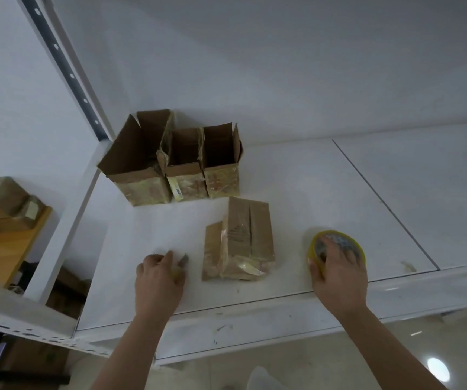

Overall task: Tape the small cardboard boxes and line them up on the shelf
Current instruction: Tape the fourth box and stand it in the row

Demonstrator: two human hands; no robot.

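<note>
Left hand (160, 273) fingers loosely curled, empty, beside flattened brown cardboard box (239, 240); right hand (337, 267) gripping yellow tape roll (336, 249) on white shelf (297, 192), likely fetching tape; three open-topped taped cardboard boxes (170, 161) lined behind.

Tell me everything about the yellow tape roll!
The yellow tape roll is a round ring of yellowish, see-through-looking tape. It lies flat on the white shelf, near the front edge, to the right of the flattened cardboard box and not touching it. The right hand rests on top, with fingers reaching over its middle hole, so part of it is hidden.
</note>
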